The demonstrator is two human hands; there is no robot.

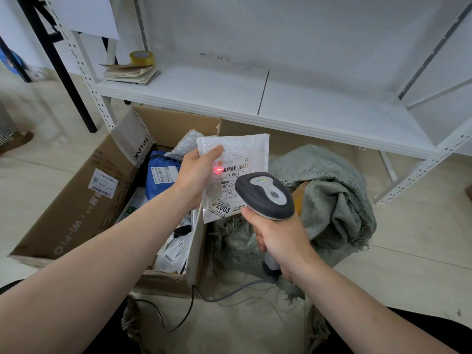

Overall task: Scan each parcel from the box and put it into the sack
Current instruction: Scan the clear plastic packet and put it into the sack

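- The left hand [196, 175] pinches the parcel [245, 154] by its left edge, held up between box [76, 200] and sack [332, 190].
- The right hand [278, 238] grips the scanner [265, 195].
- The red dot sits at the barcode's [235, 168] left end, so the aim likely needs to shift right, across the bars.
- The parcel stands nearly upright, long axis vertical, label facing the person.

The single wide-angle view sits on the person's head and looks forward and steeply down, close over the parcel [237, 152] and scanner [265, 195] held at mid-picture. It faces a white shelf [204, 90] across the top, with the open box [76, 200] on the floor [421, 251] at lower left and the sack [332, 187] at right. Straight edges bow toward the borders, so the outer parts seem stretched.
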